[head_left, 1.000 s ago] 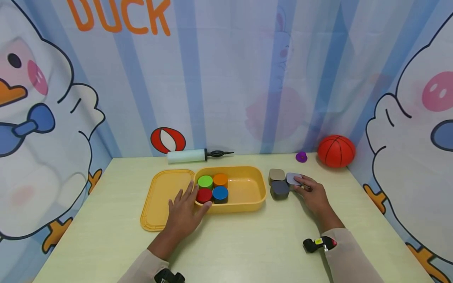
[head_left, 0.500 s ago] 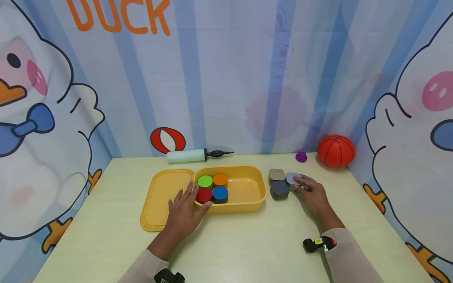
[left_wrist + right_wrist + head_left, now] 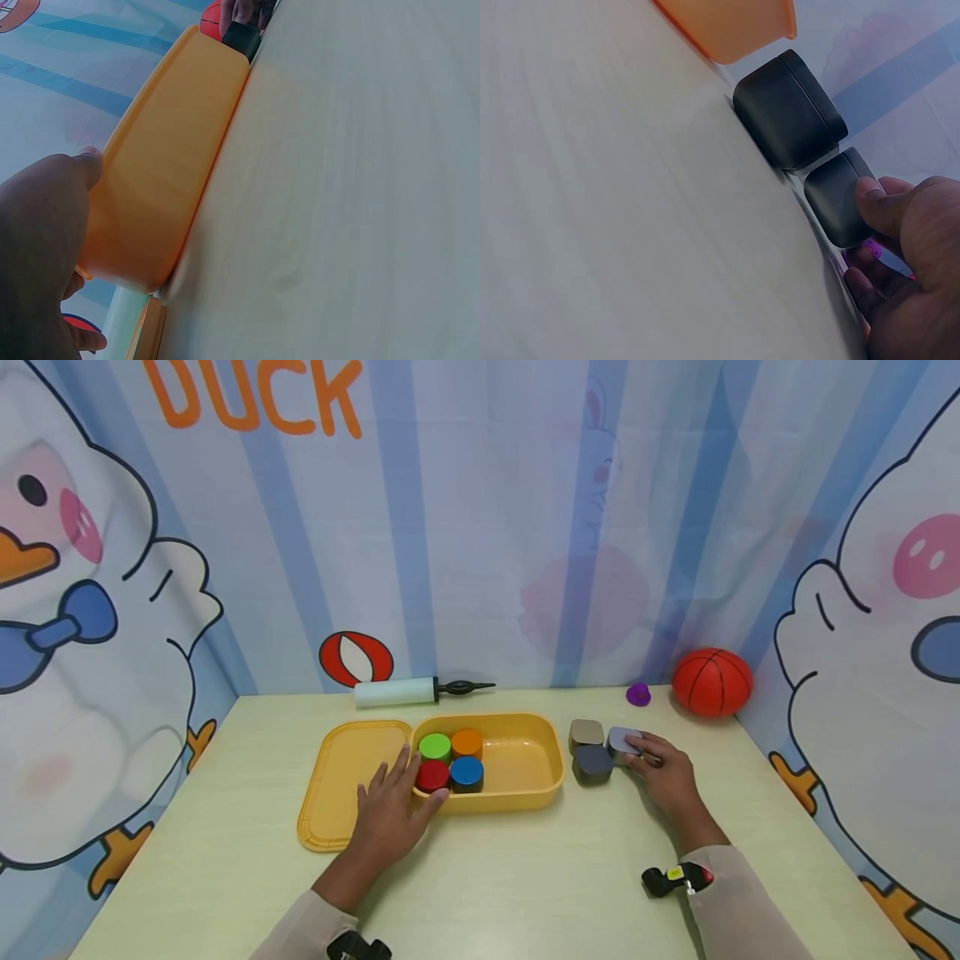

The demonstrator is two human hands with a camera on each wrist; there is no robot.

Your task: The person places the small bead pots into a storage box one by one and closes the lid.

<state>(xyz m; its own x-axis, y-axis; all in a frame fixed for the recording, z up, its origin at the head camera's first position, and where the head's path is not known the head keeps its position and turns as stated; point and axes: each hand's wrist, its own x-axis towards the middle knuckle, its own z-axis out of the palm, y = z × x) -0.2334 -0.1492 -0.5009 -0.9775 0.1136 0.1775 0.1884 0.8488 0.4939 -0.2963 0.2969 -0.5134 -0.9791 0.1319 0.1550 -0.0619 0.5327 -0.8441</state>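
Note:
My left hand (image 3: 392, 814) lies at the near left corner of a yellow plastic box (image 3: 525, 802), fingers spread along its left end and thumb at the front rim. In the left wrist view, the thumb (image 3: 91, 166) touches the rim of the box. A small rounded case with a light grey top (image 3: 622, 737) is pinched between the thumb and fingers of my right hand (image 3: 666, 778). Beside it on the table stand a dark grey case (image 3: 592, 764) and a beige-topped case (image 3: 586, 733). The right wrist view shows the pinched case (image 3: 836, 201) dark-sided, with a seam near its top.
Inside the box's left half sit round pieces with green (image 3: 435, 746), orange (image 3: 467, 742), red (image 3: 432, 774) and blue (image 3: 467, 770) tops. A yellow lid (image 3: 330, 802) lies left. Behind are a pump (image 3: 397, 691), a purple object (image 3: 638, 694) and a small basketball (image 3: 712, 682).
The light grey-topped case has edged slightly right in my right hand, away from the dark grey one. My left hand stays at the box corner.

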